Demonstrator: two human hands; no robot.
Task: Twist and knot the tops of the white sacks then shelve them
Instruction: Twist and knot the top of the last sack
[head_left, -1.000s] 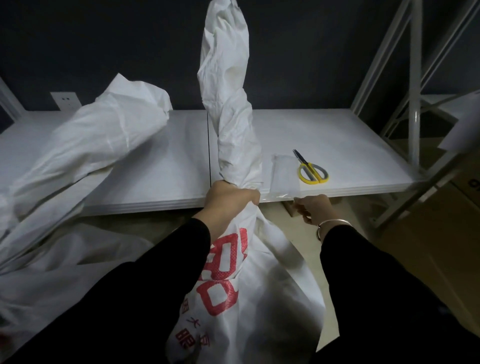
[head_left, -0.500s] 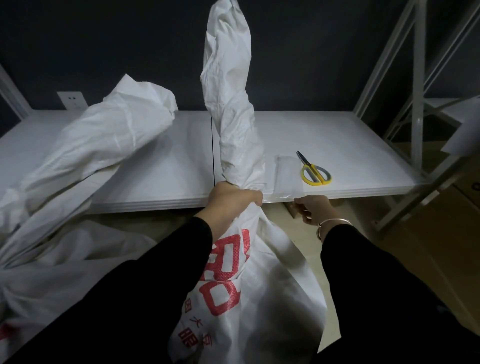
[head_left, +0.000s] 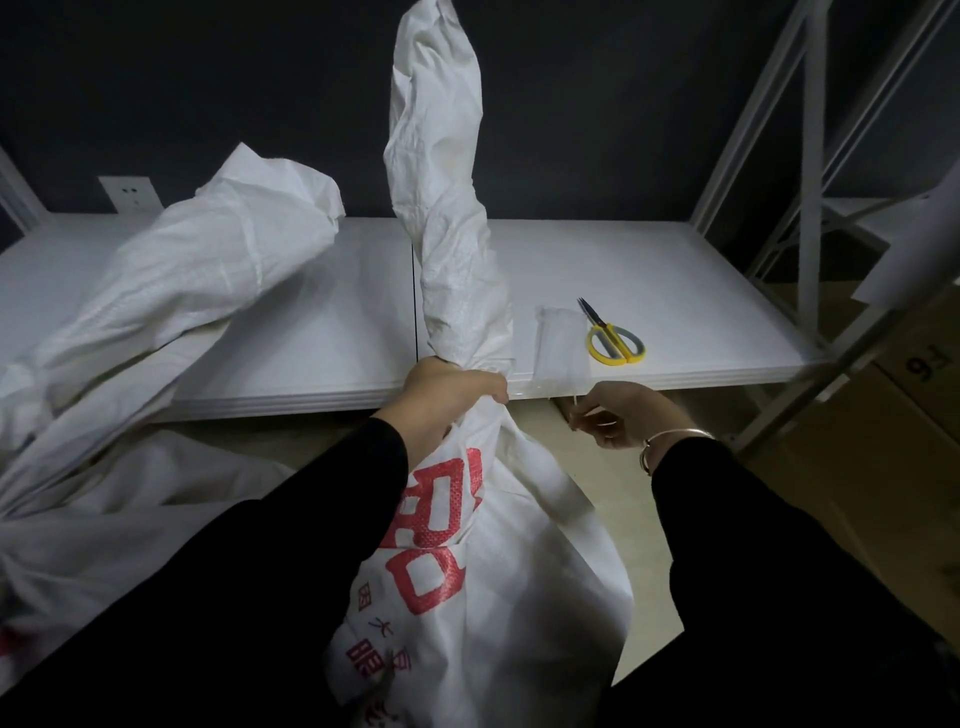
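Two hands work on a white sack at the centre of the frame, its red-printed body hanging toward the lower edge. The left hand is clenched round the sack's wrung neck, just in front of the near edge of a white shelf. Above the fist, the twisted top rises upright to the upper centre. The right hand, just right of it and below the shelf edge, has its fingers curled, pinching what looks like a thin white strip; what the strip is cannot be told. A clear packet and yellow-handled scissors lie side by side on the shelf above that hand. A second sack slumps across the shelf at left. No knot shows yet, and one fist alone holds the twist. If that grip slackens while the other hand is busy, the stiff woven cloth would likely spring open and unwind.
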